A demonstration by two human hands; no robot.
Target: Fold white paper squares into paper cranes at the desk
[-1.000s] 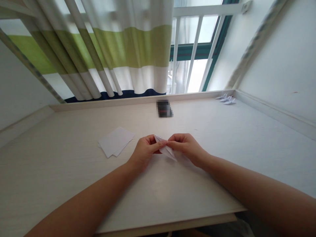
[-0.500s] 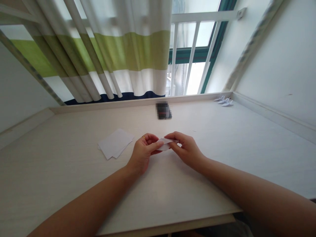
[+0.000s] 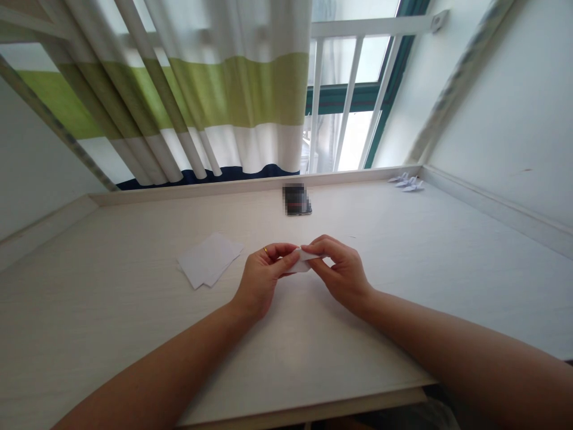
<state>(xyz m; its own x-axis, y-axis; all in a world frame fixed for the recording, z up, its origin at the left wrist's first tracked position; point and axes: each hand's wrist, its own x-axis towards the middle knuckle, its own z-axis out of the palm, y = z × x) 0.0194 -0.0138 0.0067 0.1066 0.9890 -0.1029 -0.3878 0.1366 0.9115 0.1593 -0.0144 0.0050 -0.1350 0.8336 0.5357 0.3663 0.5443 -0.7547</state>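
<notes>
Between my two hands, a small piece of folded white paper [image 3: 301, 263] is held just above the desk. My left hand [image 3: 264, 272], with a ring on one finger, pinches its left side, the thumb lying on top. On the other side my right hand [image 3: 338, 263] grips the paper between thumb and index finger. The fingers cover part of the paper, so its full shape is hidden. Left of my left hand lies a small stack of white paper sheets [image 3: 209, 260], slightly fanned.
A dark phone-like object [image 3: 297, 200], pixelated, lies near the back ledge of the white desk [image 3: 286, 358]. Several folded white paper figures [image 3: 407, 181] sit in the far right corner. Behind the desk hang a striped curtain [image 3: 224, 89] and a white railing [image 3: 349, 101].
My left hand has shifted slightly right, its thumb and fingers now closer to my right fingertips on the paper. The sheets and the other things stay where they were.
</notes>
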